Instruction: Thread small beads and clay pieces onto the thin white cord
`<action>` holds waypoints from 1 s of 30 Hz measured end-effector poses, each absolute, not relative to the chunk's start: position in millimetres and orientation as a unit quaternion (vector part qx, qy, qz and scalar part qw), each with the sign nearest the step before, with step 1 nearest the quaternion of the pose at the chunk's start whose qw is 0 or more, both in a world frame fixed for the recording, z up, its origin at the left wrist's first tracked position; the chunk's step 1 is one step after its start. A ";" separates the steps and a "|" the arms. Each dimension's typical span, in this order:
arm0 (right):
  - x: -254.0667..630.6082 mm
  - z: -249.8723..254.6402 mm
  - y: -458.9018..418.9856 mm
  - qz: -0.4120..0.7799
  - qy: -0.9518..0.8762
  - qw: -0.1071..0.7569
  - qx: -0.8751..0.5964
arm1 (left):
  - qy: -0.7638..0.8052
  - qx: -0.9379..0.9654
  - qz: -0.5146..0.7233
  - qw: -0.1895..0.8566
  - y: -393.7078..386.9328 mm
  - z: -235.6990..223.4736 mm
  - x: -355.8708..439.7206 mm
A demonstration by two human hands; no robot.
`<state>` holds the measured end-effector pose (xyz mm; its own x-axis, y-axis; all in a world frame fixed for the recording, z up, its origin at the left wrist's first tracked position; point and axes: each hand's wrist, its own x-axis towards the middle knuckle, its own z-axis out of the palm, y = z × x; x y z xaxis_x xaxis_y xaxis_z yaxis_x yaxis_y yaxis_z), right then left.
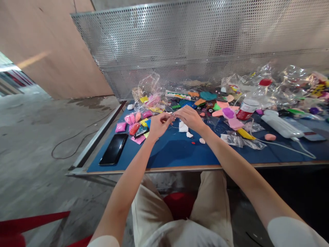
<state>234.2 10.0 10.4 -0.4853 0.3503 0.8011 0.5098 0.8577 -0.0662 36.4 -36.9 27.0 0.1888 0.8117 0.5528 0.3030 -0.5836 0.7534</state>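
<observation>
Above the blue tabletop (174,157) my left hand (159,125) and my right hand (190,118) meet, their fingertips pinched together. Both are closed on something small and pale between the fingers, too small to name. Just below my right hand lies a white lump (183,127), with a smaller white piece (189,134) beside it. A pale pink piece (202,141) and a tiny red bit (193,143) rest closer to the front edge. Left of my left hand sit several small coloured packets, among them a pink packet (120,127) and a red packet (134,129).
A black phone (113,149) lies at the table's left edge. Flat coloured shapes and crumpled clear bags (272,82) fill the back. To the right stand a red-and-white tub (247,109) and a white device (282,126) with a cable. A perforated metal panel (180,41) borders the rear.
</observation>
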 end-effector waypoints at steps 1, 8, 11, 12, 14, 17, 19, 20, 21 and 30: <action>234.2 10.8 10.8 -0.092 -0.860 0.435 -0.252 | 0.387 0.727 0.510 0.247 -37.6 26.8 37.2; 239.3 25.7 5.1 -0.134 -0.863 0.410 -0.262 | 0.409 0.757 0.478 0.178 -44.7 41.4 38.0; 242.7 41.7 5.1 -0.160 -0.876 0.387 -0.241 | 0.419 0.795 0.432 0.072 -42.3 52.0 35.4; 243.2 47.2 6.8 -0.168 -0.881 0.375 -0.234 | 0.421 0.803 0.420 0.040 -40.4 54.3 34.9; 243.3 56.8 12.2 -0.184 -0.888 0.354 -0.227 | 0.427 0.812 0.398 -0.008 -35.4 56.8 35.2; 241.5 64.4 22.8 -0.184 -0.895 0.334 -0.231 | 0.445 0.813 0.370 -0.061 -26.7 55.7 38.5; 240.8 65.5 28.9 -0.174 -0.899 0.325 -0.236 | 0.450 0.815 0.355 -0.082 -20.7 53.3 40.9; 241.0 65.5 31.0 -0.168 -0.901 0.322 -0.238 | 0.448 0.817 0.352 -0.085 -17.8 52.1 41.6; 241.6 65.4 32.3 -0.163 -0.902 0.321 -0.239 | 0.443 0.820 0.352 -0.082 -14.8 51.1 41.9; 257.8 57.0 24.2 0.005 -0.838 0.455 -0.300 | 0.374 0.797 0.465 0.094 4.4 52.2 36.8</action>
